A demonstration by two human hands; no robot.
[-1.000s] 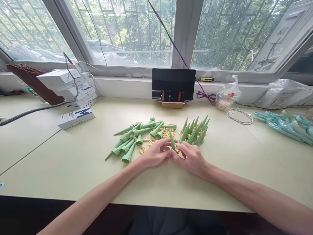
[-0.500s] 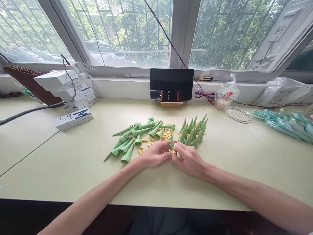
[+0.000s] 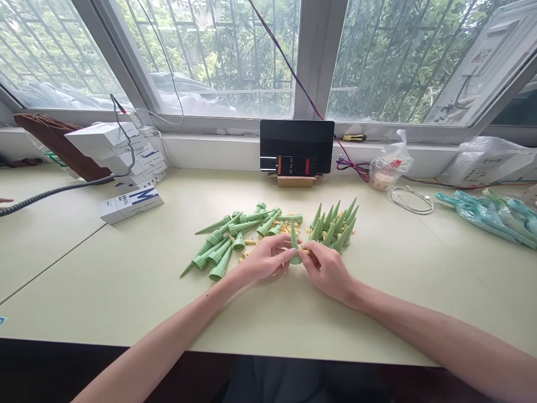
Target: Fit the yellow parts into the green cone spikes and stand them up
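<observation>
My left hand [image 3: 268,258] is closed around a green plastic spike [image 3: 294,238], held upright with its tip up and its wide ribbed end down. My right hand [image 3: 329,271] pinches a small yellow plastic piece [image 3: 305,251] against the spike's right side; whether it sits in a hole there I cannot tell. Left of my hands lies a loose pile of green spikes [image 3: 218,254]. Small yellow pieces [image 3: 289,226] are scattered behind my left hand, partly hidden by it. Just beyond my right hand several green spikes [image 3: 335,224] stand upright in a cluster, with yellow bits at their bases.
A phone [image 3: 296,166] showing a timer leans on a black screen [image 3: 297,137] at the back. White boxes [image 3: 132,204] are at the left, beside a coiled cord [image 3: 62,192]. On the right are a white cable [image 3: 411,201] and wrapped teal tools [image 3: 486,215]. A fingertip [image 3: 5,200] shows at the left edge.
The yellow piece has gone from in front of the green spike to its right side. My left fingers now grip the spike's lower part. A fingertip has appeared at the far left edge.
</observation>
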